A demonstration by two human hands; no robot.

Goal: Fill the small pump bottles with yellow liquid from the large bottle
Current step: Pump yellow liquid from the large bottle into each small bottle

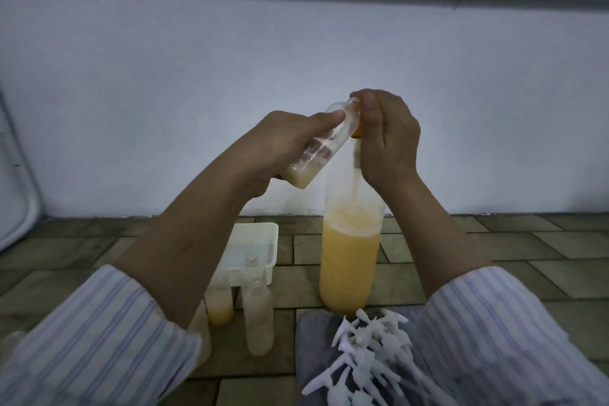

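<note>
Mid-fill: the left hand (280, 138) grips a tilted small bottle (316, 150), mouth beside the floor-standing large bottle (351, 241), whose top the right hand (385, 138) pinches; next likely steady pouring.

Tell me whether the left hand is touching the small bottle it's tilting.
Touching. The head view shows the left hand wrapped around the tilted small bottle, its thumb lying along the clear body near the neck.

Cloudy yellow-orange liquid fills the tall clear plastic bottle (349, 260). White plastic pump heads (372, 349) lie on grey cloth (316, 333). Sleeves (99, 339) show white-and-lilac stripes; floor tiles (494, 250) are brown.
</note>
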